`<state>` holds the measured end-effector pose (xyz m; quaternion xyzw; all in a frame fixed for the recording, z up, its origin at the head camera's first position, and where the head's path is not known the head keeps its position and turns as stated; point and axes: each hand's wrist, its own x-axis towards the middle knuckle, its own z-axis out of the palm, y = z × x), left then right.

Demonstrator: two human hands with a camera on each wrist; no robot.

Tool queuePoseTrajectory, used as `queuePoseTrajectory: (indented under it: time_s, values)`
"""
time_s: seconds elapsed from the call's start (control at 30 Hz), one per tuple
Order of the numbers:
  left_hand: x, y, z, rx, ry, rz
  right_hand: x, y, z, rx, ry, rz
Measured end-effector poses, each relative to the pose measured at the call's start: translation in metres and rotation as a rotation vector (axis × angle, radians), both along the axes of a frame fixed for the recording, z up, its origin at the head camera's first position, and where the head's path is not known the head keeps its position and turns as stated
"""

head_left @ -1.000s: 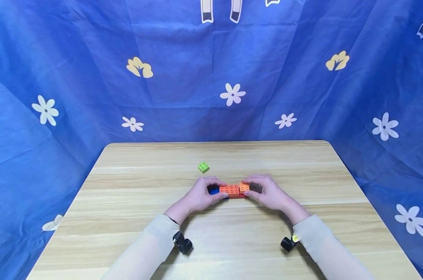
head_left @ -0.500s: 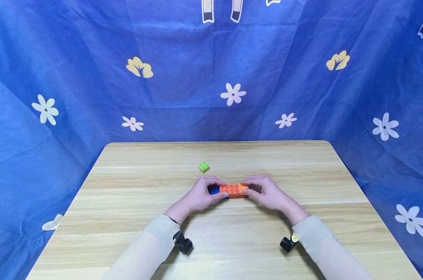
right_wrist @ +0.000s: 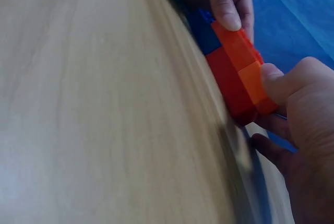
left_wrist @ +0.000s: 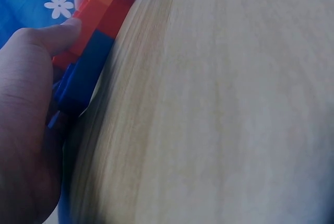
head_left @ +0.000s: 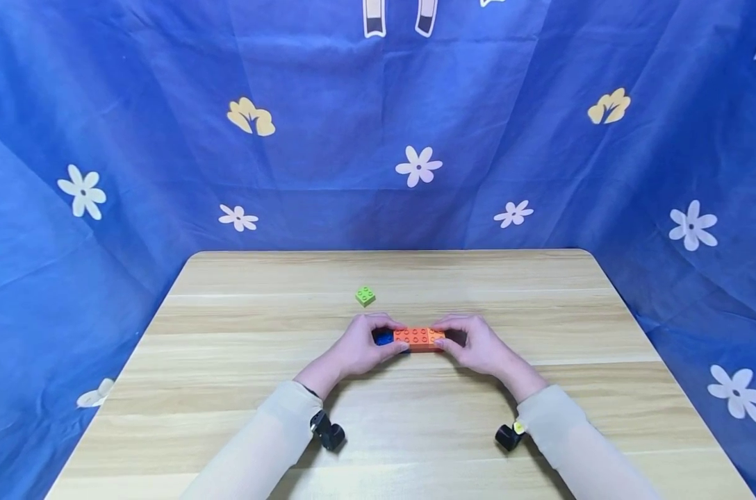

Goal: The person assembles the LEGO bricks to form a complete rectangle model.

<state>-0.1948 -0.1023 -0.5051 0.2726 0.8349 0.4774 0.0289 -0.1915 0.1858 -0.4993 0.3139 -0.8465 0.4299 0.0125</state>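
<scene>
On the table, two layers of toy building bricks stand joined. A blue brick [left_wrist: 86, 75] and a dark red brick [right_wrist: 229, 85] lie end to end below. Above them sit a long red-orange brick [head_left: 411, 336] and a small light orange brick [right_wrist: 257, 85], side by side. My left hand [head_left: 358, 347] pinches the red-orange brick between thumb and fingers, over the blue end. With its thumb on the near side, my right hand [head_left: 484, 346] pinches the light orange brick. Studs on the blue brick show beside the left hand; some fingers are hidden behind the bricks.
A small lime green brick [head_left: 365, 296] lies farther back, behind the left hand. The wooden table [head_left: 253, 292] reaches back to a blue cloth [head_left: 328, 139] printed with flowers. Each wrist carries a small black camera.
The light orange brick has gone down and slightly left, from standing a little high to level with the red-orange brick. My right hand moved with it; the left hand stays put.
</scene>
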Motion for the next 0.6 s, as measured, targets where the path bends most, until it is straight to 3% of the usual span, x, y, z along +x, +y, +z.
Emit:
queuePoseTrajectory:
  time_s: [0.17, 0.4, 0.6]
  values:
    - [-0.001, 0.001, 0.004, -0.032, 0.0, -0.004, -0.003, 0.001, 0.003, 0.01, -0.006, 0.007]
    - [0.0, 0.001, 0.01, -0.148, 0.012, -0.012, -0.005, 0.003, 0.006, 0.04, -0.044, 0.011]
    - [-0.001, -0.001, 0.015, -0.176, 0.027, -0.029, -0.004, 0.002, 0.004, 0.05, -0.036, 0.007]
